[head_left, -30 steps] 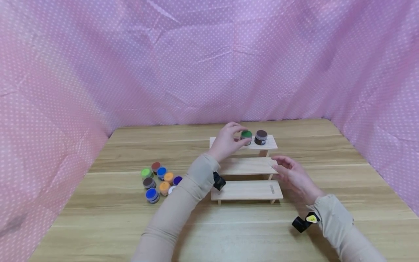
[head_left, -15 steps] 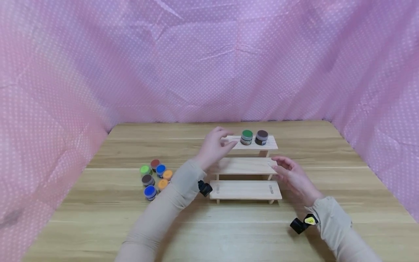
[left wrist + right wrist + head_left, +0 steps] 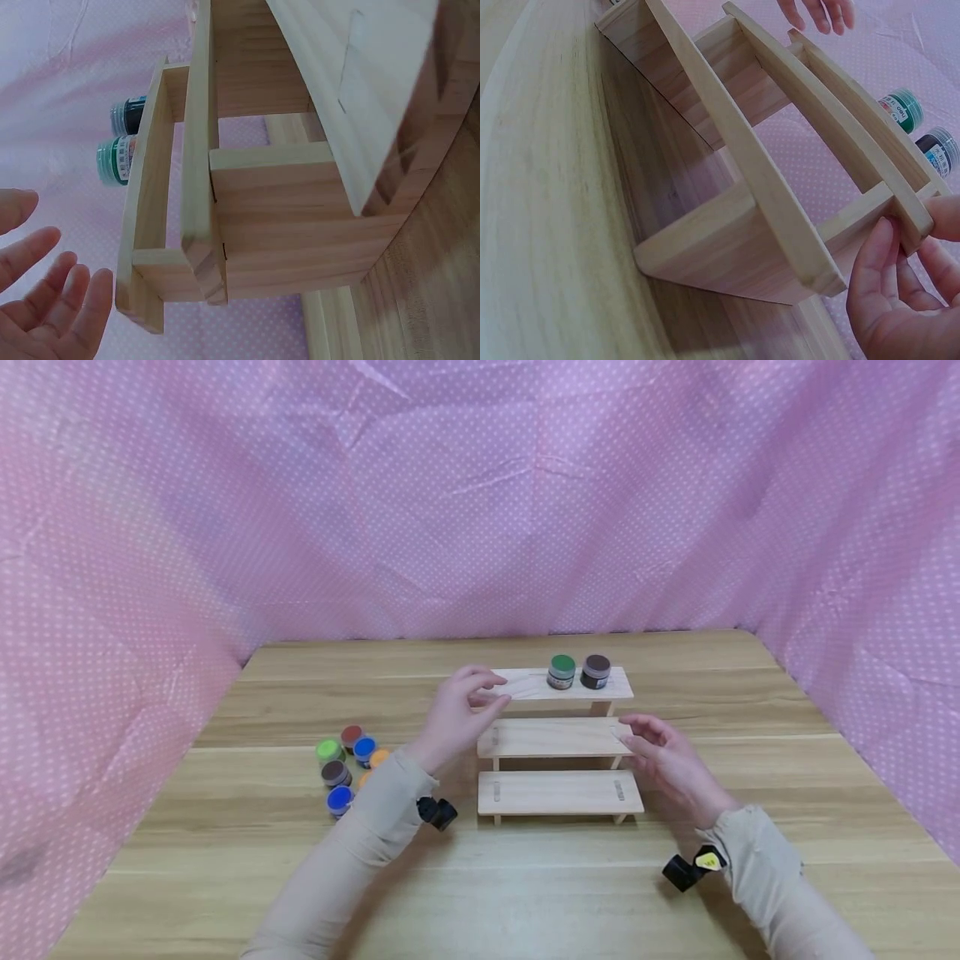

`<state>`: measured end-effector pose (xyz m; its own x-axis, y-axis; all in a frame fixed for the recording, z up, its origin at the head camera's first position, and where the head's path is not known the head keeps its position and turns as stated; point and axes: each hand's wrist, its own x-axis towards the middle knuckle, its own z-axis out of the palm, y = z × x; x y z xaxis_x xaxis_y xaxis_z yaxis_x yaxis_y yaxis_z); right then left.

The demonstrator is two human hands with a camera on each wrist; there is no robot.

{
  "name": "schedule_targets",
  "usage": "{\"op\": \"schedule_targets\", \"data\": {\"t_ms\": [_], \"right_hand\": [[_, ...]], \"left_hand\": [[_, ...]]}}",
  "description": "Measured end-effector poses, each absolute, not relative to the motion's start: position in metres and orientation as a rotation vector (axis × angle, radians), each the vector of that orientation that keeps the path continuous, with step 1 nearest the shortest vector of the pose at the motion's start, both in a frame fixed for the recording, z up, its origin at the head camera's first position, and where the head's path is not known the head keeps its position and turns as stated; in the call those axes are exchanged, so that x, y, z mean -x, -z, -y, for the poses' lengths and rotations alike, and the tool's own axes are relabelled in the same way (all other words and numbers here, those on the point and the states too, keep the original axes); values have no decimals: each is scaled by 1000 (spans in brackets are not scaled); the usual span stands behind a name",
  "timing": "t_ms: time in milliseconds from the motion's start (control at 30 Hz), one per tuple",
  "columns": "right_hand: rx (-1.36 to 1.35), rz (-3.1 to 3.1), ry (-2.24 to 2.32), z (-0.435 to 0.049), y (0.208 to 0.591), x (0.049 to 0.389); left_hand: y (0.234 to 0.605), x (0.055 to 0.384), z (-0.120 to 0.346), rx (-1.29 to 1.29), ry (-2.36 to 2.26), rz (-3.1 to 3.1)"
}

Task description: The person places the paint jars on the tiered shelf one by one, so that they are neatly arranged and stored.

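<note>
A three-tier wooden display stand [image 3: 555, 737] stands on the table. On the right part of its top tier sit a green paint jar [image 3: 561, 673] and a dark brown paint jar [image 3: 596, 672], side by side and upright. My left hand [image 3: 459, 714] hovers by the top tier's left end, holding nothing; in the left wrist view its fingers [image 3: 45, 259] are spread and apart from the wood. My right hand [image 3: 675, 768] grips the right end of the middle tier, thumb above and fingers below, as the right wrist view shows.
Left of the stand, several paint jars cluster on the table, among them a light green jar [image 3: 328, 750], a reddish-brown jar [image 3: 352, 737] and a blue jar [image 3: 340, 800]. My left forearm covers part of the cluster. A pink dotted cloth [image 3: 480, 527] hangs behind the table.
My left hand has let go of the green paint jar, leaving it on the top tier, and has moved left. My right hand has stayed on the middle tier.
</note>
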<state>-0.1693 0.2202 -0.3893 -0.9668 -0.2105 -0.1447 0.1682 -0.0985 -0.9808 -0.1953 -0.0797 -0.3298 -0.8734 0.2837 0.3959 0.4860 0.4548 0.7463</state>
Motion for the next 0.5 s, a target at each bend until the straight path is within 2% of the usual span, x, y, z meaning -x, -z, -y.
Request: {"op": "schedule_targets", "data": {"t_ms": [500], "right_hand": [[19,-1963,2114,-220,390,169]], "left_hand": [[328,177,113,639,1319,2494]]}}
